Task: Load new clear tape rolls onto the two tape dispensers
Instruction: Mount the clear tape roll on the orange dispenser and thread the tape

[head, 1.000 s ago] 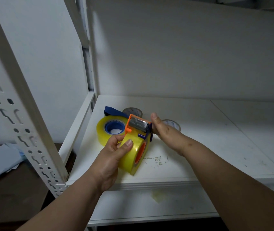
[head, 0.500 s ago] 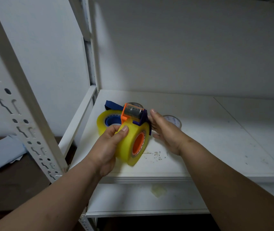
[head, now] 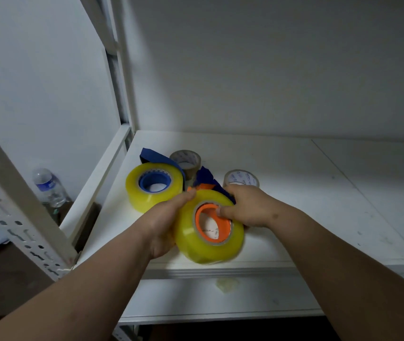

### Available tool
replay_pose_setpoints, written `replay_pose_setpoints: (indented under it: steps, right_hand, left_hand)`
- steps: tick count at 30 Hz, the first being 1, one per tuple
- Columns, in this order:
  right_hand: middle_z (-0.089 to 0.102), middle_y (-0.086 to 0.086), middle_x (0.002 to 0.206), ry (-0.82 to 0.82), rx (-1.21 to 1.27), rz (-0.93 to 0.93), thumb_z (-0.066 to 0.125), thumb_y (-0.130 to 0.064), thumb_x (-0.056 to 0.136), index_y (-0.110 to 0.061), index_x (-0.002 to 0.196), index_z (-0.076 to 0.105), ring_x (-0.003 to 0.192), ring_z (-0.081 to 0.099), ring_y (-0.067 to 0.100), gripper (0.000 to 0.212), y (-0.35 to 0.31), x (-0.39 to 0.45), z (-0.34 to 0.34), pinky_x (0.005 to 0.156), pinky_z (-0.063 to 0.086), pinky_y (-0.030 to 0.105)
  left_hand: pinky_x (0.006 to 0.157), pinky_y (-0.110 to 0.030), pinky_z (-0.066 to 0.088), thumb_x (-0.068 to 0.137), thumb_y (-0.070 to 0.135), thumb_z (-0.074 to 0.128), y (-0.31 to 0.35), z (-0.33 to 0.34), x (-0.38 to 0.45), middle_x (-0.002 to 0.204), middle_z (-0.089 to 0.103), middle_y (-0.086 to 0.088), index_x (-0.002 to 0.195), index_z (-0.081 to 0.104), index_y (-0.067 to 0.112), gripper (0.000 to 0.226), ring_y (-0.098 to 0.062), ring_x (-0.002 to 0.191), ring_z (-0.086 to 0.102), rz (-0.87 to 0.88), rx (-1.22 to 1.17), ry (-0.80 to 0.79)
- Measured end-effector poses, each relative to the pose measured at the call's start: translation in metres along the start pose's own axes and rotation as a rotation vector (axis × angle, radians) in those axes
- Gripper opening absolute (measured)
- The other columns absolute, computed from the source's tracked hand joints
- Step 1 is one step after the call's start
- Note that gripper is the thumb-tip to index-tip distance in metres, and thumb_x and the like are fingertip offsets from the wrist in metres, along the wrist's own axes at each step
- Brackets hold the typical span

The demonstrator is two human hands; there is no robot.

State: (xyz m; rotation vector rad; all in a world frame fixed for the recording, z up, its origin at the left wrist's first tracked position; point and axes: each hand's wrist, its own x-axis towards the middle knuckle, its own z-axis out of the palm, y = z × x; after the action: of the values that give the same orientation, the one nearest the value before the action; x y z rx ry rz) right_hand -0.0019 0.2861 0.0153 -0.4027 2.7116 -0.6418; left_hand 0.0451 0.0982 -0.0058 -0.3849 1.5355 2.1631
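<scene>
White shelf (head: 294,183): both hands grip orange dispenser (head: 212,225) with yellow roll at front edge, left hand (head: 164,225) curled on rim, right hand (head: 245,207) thumb in core; blue dispenser (head: 154,185) lies behind-left

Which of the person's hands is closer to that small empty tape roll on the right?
The right hand. It sits just in front of the small roll, gripping the big yellow roll; the left hand holds that roll's far side.
</scene>
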Motion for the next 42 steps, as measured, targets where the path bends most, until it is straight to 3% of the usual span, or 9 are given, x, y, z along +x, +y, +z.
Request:
replay_pose_setpoints:
  steps: [4,9,12,19,26,30,32,36,42]
  right_hand:
    - [0.062,0.009,0.101,0.017,-0.208,0.026,0.055,-0.047,0.087,-0.014,0.109,0.056,0.092,0.059,0.024,0.040,0.010,0.018,0.006,0.074,0.049,0.033]
    - [0.056,0.016,0.124,0.167,-0.296,0.047,0.054,-0.043,0.090,-0.007,0.122,0.051,0.116,0.052,0.033,0.049,0.030,0.037,0.002,0.089,0.044,0.033]
    - [0.054,0.016,0.123,0.323,-0.235,0.046,0.057,-0.037,0.089,-0.007,0.124,0.049,0.116,0.050,0.034,0.047,0.045,0.047,-0.004,0.088,0.043,0.034]
    - [0.051,0.011,0.118,0.494,-0.305,-0.077,0.052,-0.041,0.083,-0.013,0.109,0.056,0.119,0.044,0.034,0.038,0.053,0.050,-0.005,0.094,0.043,0.041]
    - [0.057,-0.010,0.103,0.357,-0.216,-0.122,0.056,-0.050,0.079,-0.034,0.098,0.064,0.114,0.044,0.019,0.025,0.043,0.031,0.000,0.097,0.023,0.037]
    - [0.056,-0.011,0.113,0.167,-0.176,-0.044,0.051,-0.069,0.056,-0.040,0.103,0.063,0.121,0.037,0.013,0.057,0.042,0.019,-0.007,0.101,0.016,0.035]
    - [0.055,-0.009,0.119,0.114,-0.231,-0.039,0.051,-0.076,0.059,-0.040,0.110,0.061,0.124,0.035,0.012,0.063,0.041,0.013,-0.011,0.107,0.014,0.039]
    - [0.054,-0.009,0.122,0.114,-0.312,-0.060,0.065,-0.045,0.076,-0.039,0.120,0.054,0.128,0.036,0.015,0.046,0.047,0.007,-0.013,0.111,0.013,0.045]
    - [0.055,-0.010,0.125,0.111,-0.342,-0.102,0.067,-0.046,0.077,-0.039,0.120,0.054,0.131,0.034,0.015,0.044,0.064,0.011,-0.023,0.109,0.009,0.043]
  left_hand:
    - [0.085,-0.040,0.057,0.086,0.021,0.069,-0.007,0.004,0.013,0.109,0.074,-0.010,0.124,0.061,0.013,0.040,-0.027,0.100,0.069,0.047,0.313,0.142]
    - [0.103,-0.044,0.047,0.065,0.043,0.077,-0.004,0.014,0.024,0.137,0.056,0.002,0.148,0.037,0.024,0.094,-0.022,0.122,0.055,0.145,0.656,0.198]
    - [0.107,-0.041,0.044,0.078,0.023,0.078,-0.006,0.024,0.030,0.141,0.047,0.006,0.153,0.026,0.029,0.092,-0.018,0.130,0.047,0.236,0.778,0.093]
    - [0.111,-0.031,0.032,0.080,0.048,0.071,-0.011,0.034,0.055,0.157,0.030,-0.004,0.148,0.036,0.038,0.077,-0.022,0.141,0.035,0.340,1.237,0.183]
    - [0.105,-0.029,0.036,0.079,0.057,0.067,-0.008,0.033,0.071,0.153,0.036,-0.006,0.149,0.034,0.037,0.079,-0.023,0.135,0.042,0.396,1.351,0.162]
    - [0.104,-0.032,0.038,0.079,0.061,0.063,-0.005,0.036,0.075,0.154,0.035,-0.006,0.150,0.031,0.035,0.082,-0.023,0.135,0.042,0.401,1.381,0.170]
    - [0.104,-0.033,0.039,0.079,0.063,0.062,-0.006,0.039,0.075,0.155,0.032,-0.007,0.150,0.030,0.036,0.082,-0.025,0.135,0.043,0.402,1.391,0.174]
    - [0.100,-0.032,0.041,0.079,0.065,0.062,-0.005,0.049,0.075,0.153,0.033,-0.007,0.150,0.031,0.036,0.082,-0.026,0.130,0.048,0.399,1.409,0.178]
    - [0.102,-0.032,0.039,0.082,0.061,0.061,-0.003,0.071,0.079,0.151,0.034,-0.009,0.151,0.028,0.038,0.080,-0.028,0.128,0.049,0.353,1.406,0.157]
